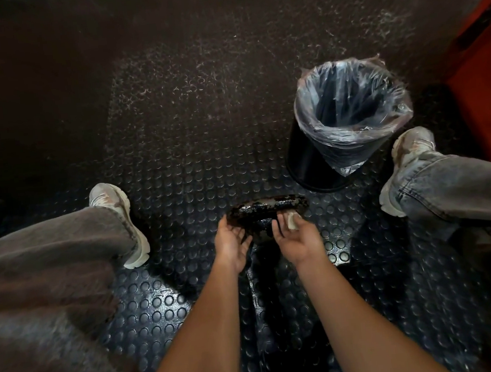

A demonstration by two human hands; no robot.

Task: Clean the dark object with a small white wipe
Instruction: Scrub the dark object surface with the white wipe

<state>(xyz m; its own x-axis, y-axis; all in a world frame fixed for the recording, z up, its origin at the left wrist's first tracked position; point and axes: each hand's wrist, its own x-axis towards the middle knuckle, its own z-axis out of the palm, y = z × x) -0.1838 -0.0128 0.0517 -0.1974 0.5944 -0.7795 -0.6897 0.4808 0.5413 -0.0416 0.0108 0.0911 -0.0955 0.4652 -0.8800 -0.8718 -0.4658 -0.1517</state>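
A dark, glossy, disc-shaped object (267, 206) with a speckled, worn rim is held low between my knees, above the studded floor. My left hand (231, 242) cups its left underside, fingers curled around the edge. My right hand (297, 236) is at its right side, pinching a small white wipe (292, 221) against the object's lower right edge. The underside of the object is hidden by both hands.
A black waste bin (311, 161) lined with a clear plastic bag (350, 100) stands to the right, just beyond the object. My legs in grey jeans and pale sneakers (121, 221) flank the spot. A red panel (487, 96) rises at the far right. Black studded rubber flooring (191, 137) covers everything.
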